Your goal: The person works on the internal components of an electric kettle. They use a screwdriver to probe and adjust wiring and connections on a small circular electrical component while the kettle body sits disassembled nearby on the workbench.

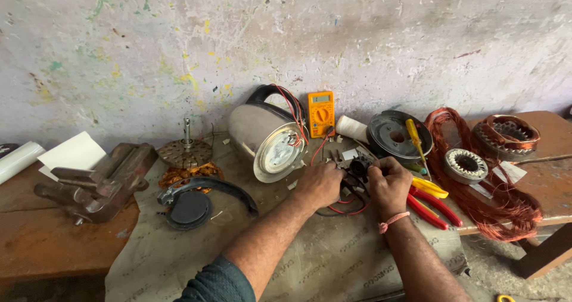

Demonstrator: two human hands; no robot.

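My left hand [320, 184] and my right hand [388, 186] meet over a small black electrical part [358, 169] with red wires on the workbench. Both hands have their fingers closed on it, the left from the left side, the right from the right. A steel electric kettle [266, 136] lies on its side just behind my left hand, its base facing me, red wires running from it. The kettle's black lid and curved handle piece [196, 202] lie to the left.
A yellow multimeter [320, 113] leans on the wall. A yellow screwdriver [415, 137] rests on a black round base [393, 135]. Red pliers [435, 205], copper wire coils [494, 194], motor stators [466, 165], a bench vise [95, 186] surround the cloth-covered bench.
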